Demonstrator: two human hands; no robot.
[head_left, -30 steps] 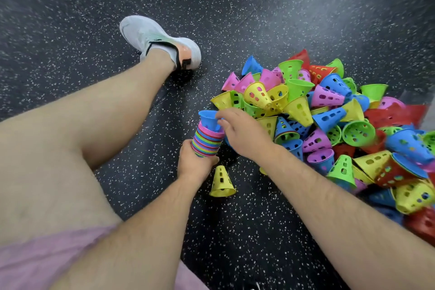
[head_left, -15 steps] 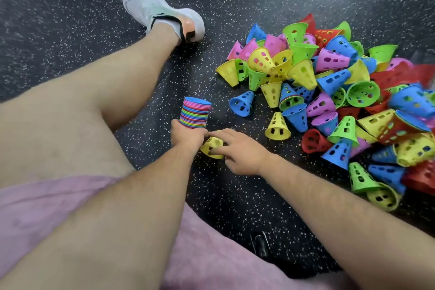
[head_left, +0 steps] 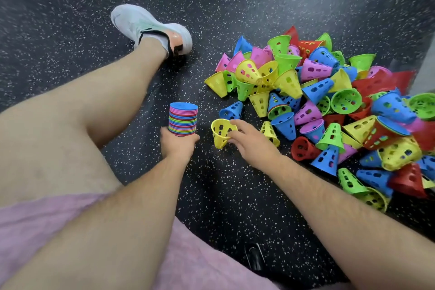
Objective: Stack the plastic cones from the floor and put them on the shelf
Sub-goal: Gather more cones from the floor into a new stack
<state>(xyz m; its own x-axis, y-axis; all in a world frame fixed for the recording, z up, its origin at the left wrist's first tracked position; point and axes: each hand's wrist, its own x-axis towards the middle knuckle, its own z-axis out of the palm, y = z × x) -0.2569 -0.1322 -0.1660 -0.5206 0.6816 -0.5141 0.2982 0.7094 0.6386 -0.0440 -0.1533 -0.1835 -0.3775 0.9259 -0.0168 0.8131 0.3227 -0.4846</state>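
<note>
Stack point(head_left: 183, 120) in left hand point(head_left: 178, 145), cone point(head_left: 220, 134) right hand point(head_left: 253, 146)

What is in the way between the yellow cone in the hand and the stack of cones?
Nothing visible. The right hand holds the yellow cone beside the stack, which the left hand grips from below. Only a gap over the speckled floor separates them, and the stack's top is uncovered.

Bright, even light; wide-angle distortion, blurred edges.
</note>
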